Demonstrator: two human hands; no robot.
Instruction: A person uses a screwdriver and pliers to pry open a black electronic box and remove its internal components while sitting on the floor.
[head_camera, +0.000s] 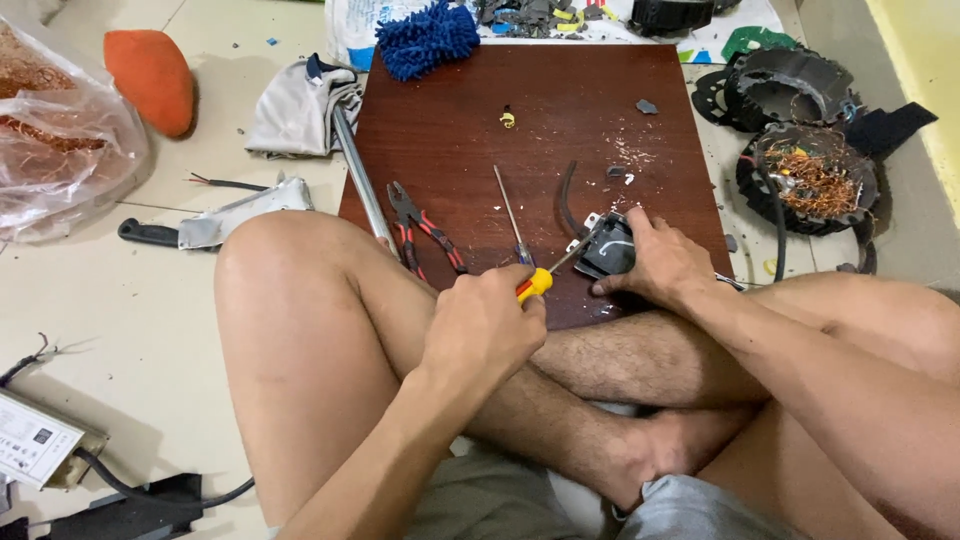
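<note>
My left hand (484, 322) is shut around a yellow-and-red-handled screwdriver (541, 280), whose metal tip reaches up-right to a small black electrical part (606, 247). That part lies on a dark brown wooden board (540, 130), and my right hand (661, 263) presses down on its right side. My bare crossed legs fill the lower frame. Just left of the screwdriver lie red-handled pliers (424, 229) and a thin second screwdriver (511, 212).
A blue mop head (428, 38) sits at the board's far edge. Black motor housings with copper wire (808, 180) lie right. On the tiled floor at left are a cleaver (215, 223), a grey cloth (300, 108), an orange object (152, 78) and a plastic bag of copper wire (55, 130).
</note>
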